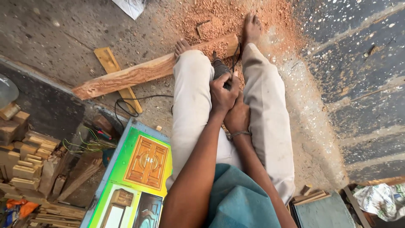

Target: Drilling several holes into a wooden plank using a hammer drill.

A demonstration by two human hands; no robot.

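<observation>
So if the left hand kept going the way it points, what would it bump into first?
The left hand points down along the power tool it grips, so it would likely meet the wooden beam between the feet, though depth is unclear.

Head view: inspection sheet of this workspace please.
Surface: concrete floor, heaped sawdust.
Job's things: plank under both feet; power tool between the knees.
Clutter: thin batten, wood offcuts, printed board.
Grippers: left hand gripping the tool, fingers closed; right hand just behind it, grip hidden.
Cables: black cord looped on floor; green wires.
Surroundings: speckled slabs at right.
</observation>
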